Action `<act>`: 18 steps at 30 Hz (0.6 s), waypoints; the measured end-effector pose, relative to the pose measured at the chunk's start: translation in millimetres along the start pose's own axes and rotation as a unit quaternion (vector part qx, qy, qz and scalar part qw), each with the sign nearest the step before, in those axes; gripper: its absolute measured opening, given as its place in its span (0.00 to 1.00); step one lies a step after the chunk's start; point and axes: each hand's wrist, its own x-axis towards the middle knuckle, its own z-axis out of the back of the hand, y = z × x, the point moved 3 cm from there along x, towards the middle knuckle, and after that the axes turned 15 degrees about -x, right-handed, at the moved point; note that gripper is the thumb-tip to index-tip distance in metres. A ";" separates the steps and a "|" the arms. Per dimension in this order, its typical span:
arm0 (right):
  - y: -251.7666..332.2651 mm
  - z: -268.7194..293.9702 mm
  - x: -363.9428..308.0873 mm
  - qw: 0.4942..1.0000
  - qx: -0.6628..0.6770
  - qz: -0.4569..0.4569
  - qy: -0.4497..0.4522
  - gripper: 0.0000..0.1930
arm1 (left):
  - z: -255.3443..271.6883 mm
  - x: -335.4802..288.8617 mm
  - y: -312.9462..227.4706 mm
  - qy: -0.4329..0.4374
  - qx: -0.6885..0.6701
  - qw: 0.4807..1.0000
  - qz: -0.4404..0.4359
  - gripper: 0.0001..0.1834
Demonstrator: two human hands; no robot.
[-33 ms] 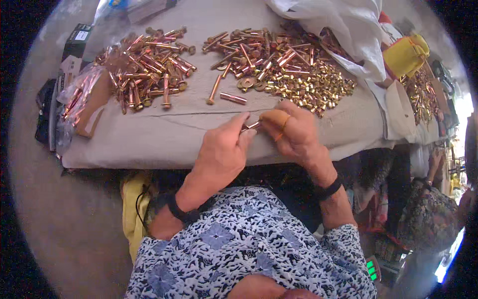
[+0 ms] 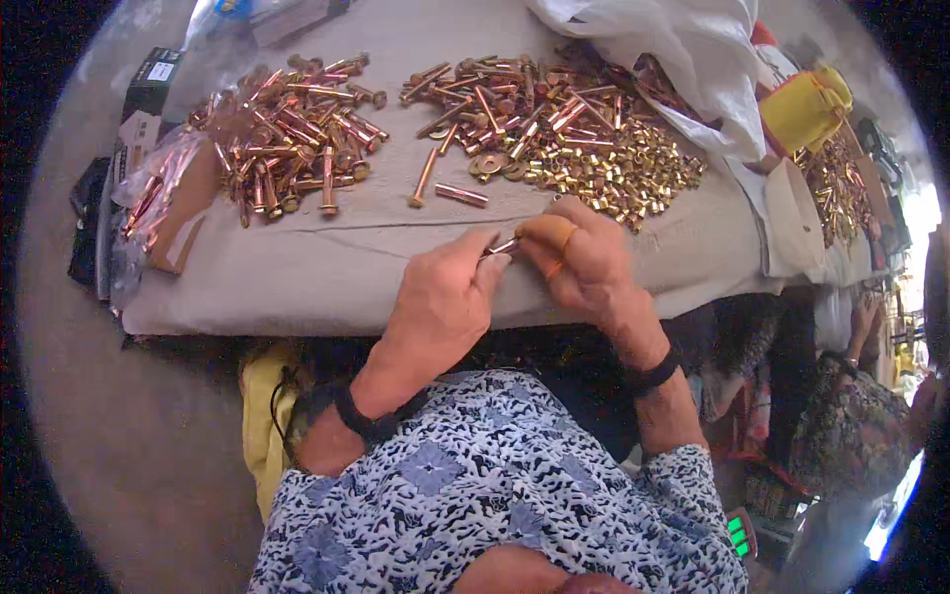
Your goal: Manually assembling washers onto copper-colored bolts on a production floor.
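My left hand (image 2: 442,285) pinches a short metal bolt (image 2: 503,247) between thumb and fingers, near the table's front edge. At the bolt's right end, my right hand (image 2: 586,259) has its fingertips closed; orange finger covers wrap two of its fingers. Whether a nut sits inside that pinch is hidden. Just beyond the hands lie a loose copper-coloured sleeve (image 2: 461,195) and a long bolt (image 2: 424,178). A heap of small brass-coloured nuts (image 2: 628,178) spreads behind my right hand, with flat washers (image 2: 487,165) at its left side.
Bolts are heaped at the left (image 2: 297,139) and at the back middle (image 2: 524,94). A cardboard box (image 2: 183,213) with a plastic bag borders the left heap. White plastic sheeting (image 2: 683,49) and a yellow container (image 2: 807,111) stand at the right. Another person's arm (image 2: 866,327) shows far right.
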 end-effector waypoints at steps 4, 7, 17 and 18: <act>-1.9 -0.5 0.2 0.999 0.029 -0.020 -0.011 0.05 | -8.5 0.4 4.4 -0.005 0.054 0.998 -0.031 0.08; -2.9 1.7 -0.6 0.995 0.068 -0.060 -0.035 0.06 | -1.2 1.8 -2.9 0.002 -0.016 0.993 0.121 0.08; -12.5 6.4 -8.2 0.941 0.202 -0.267 -0.051 0.10 | 4.3 -2.9 17.1 -0.041 -0.118 0.975 0.182 0.08; -13.1 4.7 -8.2 0.941 0.206 -0.264 -0.045 0.10 | 4.2 -2.9 17.4 -0.042 -0.115 0.975 0.186 0.08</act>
